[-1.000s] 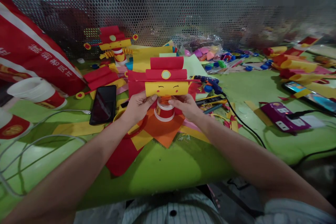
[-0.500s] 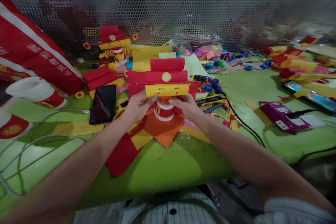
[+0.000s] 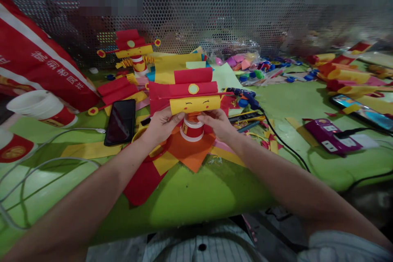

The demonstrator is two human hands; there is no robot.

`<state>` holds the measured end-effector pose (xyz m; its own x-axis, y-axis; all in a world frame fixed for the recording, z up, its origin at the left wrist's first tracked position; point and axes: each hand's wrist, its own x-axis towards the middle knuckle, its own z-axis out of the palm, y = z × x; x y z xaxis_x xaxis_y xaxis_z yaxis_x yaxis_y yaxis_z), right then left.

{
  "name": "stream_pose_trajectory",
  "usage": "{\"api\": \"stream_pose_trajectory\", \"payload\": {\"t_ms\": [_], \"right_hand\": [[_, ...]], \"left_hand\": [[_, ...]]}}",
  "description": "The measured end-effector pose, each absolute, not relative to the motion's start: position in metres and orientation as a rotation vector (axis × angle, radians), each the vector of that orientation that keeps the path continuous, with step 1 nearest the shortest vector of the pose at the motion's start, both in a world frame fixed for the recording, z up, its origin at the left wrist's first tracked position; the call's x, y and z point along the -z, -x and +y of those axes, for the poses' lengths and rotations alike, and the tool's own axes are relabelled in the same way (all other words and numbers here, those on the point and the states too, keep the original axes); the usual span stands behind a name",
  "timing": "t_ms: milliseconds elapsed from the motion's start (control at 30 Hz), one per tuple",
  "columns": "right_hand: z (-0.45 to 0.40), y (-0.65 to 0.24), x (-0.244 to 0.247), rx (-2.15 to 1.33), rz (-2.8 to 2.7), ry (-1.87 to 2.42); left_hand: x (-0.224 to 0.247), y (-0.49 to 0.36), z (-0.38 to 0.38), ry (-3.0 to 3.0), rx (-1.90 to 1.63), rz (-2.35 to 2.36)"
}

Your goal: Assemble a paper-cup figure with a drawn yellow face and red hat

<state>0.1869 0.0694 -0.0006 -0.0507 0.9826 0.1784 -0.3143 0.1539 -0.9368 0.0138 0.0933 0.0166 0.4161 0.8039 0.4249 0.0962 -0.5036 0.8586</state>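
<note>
From the head camera, both hands meet at the middle of the green tabletop (image 3: 190, 196). The left hand (image 3: 160, 125) and the right hand (image 3: 216, 123) are each closed in a pinch on the lower edge of a yellow paper face (image 3: 195, 104), one at each end, holding it just above an upturned red cup (image 3: 192, 128). The face carries a red paper hat (image 3: 184, 86) with a yellow dot in its middle. The cup stands on orange and red paper sheets (image 3: 190, 151).

It looks as though the head is being seated on the cup; I judge the piece is nearly built, and what the fitting calls for is keeping the face level and centred over the cup.

Left of the cup lies a dark phone (image 3: 120, 122). Behind the cup, toward the mesh wall, stands a finished paper figure (image 3: 132, 51). Right of the cup lies a glue gun (image 3: 245, 97) with its black cord, and farther right a purple box (image 3: 333, 139). Well to the left of the cup are more cups (image 3: 43, 108) on their sides.
</note>
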Motion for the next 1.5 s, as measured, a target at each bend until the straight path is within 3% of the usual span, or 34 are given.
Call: {"api": "stream_pose_trajectory", "payload": {"t_ms": [1500], "right_hand": [[0.0711, -0.1875, 0.0068, -1.32, -1.07, 0.806]], "left_hand": [[-0.0239, -0.0162, 0.0956, -1.74, -1.077, 0.639]]}}
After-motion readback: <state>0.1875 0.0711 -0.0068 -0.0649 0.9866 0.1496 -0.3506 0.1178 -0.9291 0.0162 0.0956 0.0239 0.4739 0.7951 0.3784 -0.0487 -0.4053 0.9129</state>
